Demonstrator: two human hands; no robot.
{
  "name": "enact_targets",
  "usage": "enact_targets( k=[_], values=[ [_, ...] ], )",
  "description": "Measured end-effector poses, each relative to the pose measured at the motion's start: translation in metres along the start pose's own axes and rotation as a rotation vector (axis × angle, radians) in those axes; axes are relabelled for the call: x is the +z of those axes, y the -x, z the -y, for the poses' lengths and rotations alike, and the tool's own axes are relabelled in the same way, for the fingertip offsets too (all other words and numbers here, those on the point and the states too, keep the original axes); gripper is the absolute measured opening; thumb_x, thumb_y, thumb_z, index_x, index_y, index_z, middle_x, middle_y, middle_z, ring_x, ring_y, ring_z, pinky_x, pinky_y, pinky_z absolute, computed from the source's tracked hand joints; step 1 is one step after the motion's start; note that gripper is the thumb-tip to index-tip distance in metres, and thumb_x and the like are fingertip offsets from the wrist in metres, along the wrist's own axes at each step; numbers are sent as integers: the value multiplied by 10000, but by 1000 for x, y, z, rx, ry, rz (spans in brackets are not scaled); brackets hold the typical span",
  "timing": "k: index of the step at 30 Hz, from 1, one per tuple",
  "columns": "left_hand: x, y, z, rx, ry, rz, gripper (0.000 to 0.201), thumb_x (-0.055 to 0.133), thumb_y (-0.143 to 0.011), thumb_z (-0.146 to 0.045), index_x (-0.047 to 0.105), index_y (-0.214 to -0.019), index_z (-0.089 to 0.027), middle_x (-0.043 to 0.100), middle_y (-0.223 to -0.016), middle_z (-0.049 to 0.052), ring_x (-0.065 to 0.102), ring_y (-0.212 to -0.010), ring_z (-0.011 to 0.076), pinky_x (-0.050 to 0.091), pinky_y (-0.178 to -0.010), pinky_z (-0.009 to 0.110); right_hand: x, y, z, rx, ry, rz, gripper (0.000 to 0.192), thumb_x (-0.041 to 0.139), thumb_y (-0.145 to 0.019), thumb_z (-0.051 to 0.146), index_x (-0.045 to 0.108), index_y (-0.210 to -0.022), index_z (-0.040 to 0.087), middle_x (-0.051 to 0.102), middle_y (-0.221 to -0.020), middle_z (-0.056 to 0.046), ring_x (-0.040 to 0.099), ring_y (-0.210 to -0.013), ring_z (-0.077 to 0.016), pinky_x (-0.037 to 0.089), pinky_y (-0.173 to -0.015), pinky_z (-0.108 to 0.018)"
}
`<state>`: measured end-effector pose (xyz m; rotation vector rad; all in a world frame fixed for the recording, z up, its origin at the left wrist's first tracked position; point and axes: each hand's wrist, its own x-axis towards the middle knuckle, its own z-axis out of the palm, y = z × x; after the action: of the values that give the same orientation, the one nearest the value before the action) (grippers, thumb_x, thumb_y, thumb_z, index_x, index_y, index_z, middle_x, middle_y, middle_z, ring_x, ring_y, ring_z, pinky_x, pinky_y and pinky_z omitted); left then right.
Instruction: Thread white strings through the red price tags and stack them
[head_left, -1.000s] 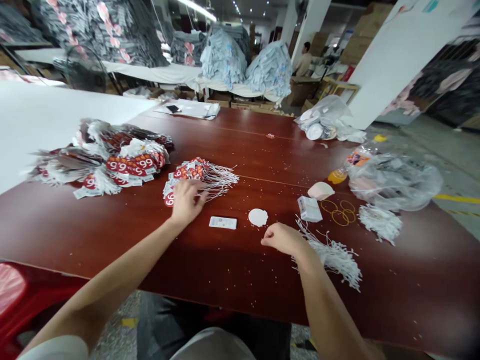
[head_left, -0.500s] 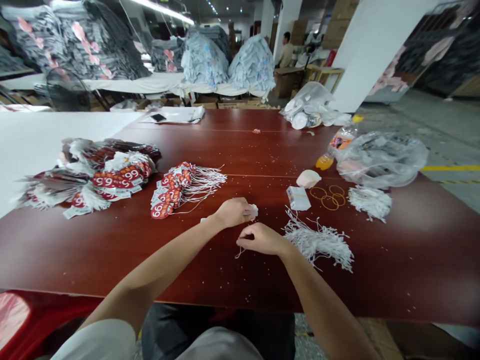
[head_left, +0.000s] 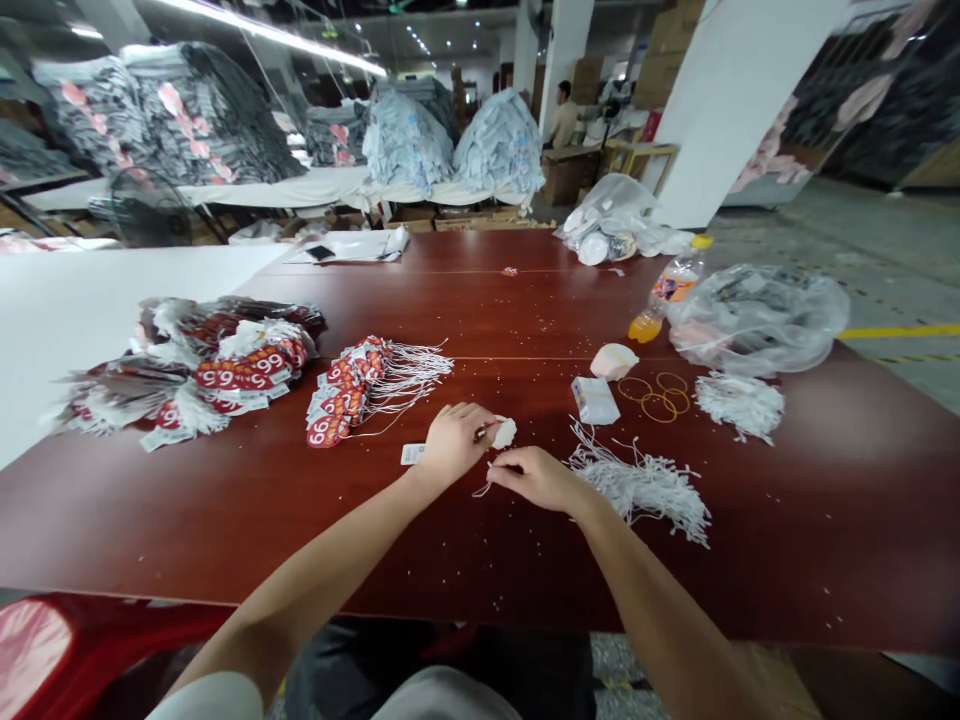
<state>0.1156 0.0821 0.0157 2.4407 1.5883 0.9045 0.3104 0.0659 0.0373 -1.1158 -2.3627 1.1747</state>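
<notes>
My left hand [head_left: 459, 440] is closed at the middle of the table, thumb and fingers pinching a hang tag [head_left: 505, 433] whose pale side shows. Close beside it, my right hand [head_left: 536, 478] pinches a thin white string [head_left: 482, 489]; a loop dangles below the fingertips. A small white label [head_left: 412, 454] lies by my left wrist, partly covered. To the left is a row of red hang tags [head_left: 341, 390] with white strings fanned rightward. A bundle of loose white strings [head_left: 645, 485] lies right of my right hand.
Further left sits a bigger heap of strung tags [head_left: 225, 365]. On the right are a white block [head_left: 595, 400], rubber bands [head_left: 660, 405], another string bundle [head_left: 739, 405], an orange drink bottle [head_left: 667, 290] and a plastic bag [head_left: 761, 320]. A person [head_left: 564, 115] is far back.
My left hand has turned, showing more of the tag and the label by the wrist. My right hand has shifted slightly right and up with the string, nearer the tag. The view tilted up slightly.
</notes>
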Motion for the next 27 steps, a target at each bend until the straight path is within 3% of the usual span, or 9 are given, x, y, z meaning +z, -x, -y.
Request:
enact_targets(
  k=[3, 5, 9, 14, 20, 24, 27],
  values=[
    [-18, 31, -1, -139, 195, -70, 93, 610, -955, -306, 651, -984, -228, 714, -916, 0, 653, -776, 144, 499, -688, 269, 3, 1, -8, 35, 56, -97, 344, 460, -984, 395, 679, -810, 194, 655, -706, -7, 544, -637, -150, 325, -606, -256],
    [-21, 46, -3, -156, 270, -69, 93, 610, -950, -300, 647, -1003, -233, 724, -948, -1, 668, -779, 139, 515, -680, 254, 6, 0, -9, 61, 140, -142, 329, 448, -988, 367, 671, -809, 205, 662, -710, -18, 553, -639, -157, 303, -602, -263],
    [-12, 57, -4, -98, 287, -71, 83, 607, -948, -268, 652, -1009, -235, 732, -940, 2, 682, -795, 145, 531, -703, 255, 14, -3, -5, 35, 304, -204, 303, 465, -971, 333, 609, -731, 215, 645, -679, -17, 539, -612, -152, 244, -576, -274],
    [-6, 59, 0, 16, 272, -83, 100, 584, -963, -247, 663, -1026, -238, 734, -952, 12, 684, -830, 160, 533, -744, 277, 23, -5, -2, 29, 333, -264, 290, 488, -951, 315, 551, -689, 209, 610, -639, -1, 495, -574, -137, 224, -561, -275],
    [-12, 62, 9, 23, 296, -68, 120, 563, -985, -270, 669, -1029, -235, 737, -961, 19, 685, -829, 154, 532, -780, 287, 25, -9, -4, 103, 173, -270, 359, 500, -976, 449, 623, -734, 214, 624, -643, -2, 530, -584, -148, 313, -582, -264],
    [-18, 64, 9, 88, 287, -47, 129, 554, -990, -281, 672, -981, -231, 735, -929, 19, 675, -821, 153, 515, -787, 298, 21, -12, -7, 68, -134, -240, 263, 613, -913, 467, 728, -946, 233, 739, -967, -38, 662, -893, -205, 449, -805, -280],
    [-33, 67, 3, 154, 124, 37, 121, 620, -953, -352, 696, -961, -258, 718, -1018, 25, 650, -914, 188, 479, -856, 349, 17, -12, -12, 26, -325, -175, 235, 655, -881, 435, 749, -928, 225, 750, -1007, -39, 671, -988, -228, 463, -912, -317]
  ],
)
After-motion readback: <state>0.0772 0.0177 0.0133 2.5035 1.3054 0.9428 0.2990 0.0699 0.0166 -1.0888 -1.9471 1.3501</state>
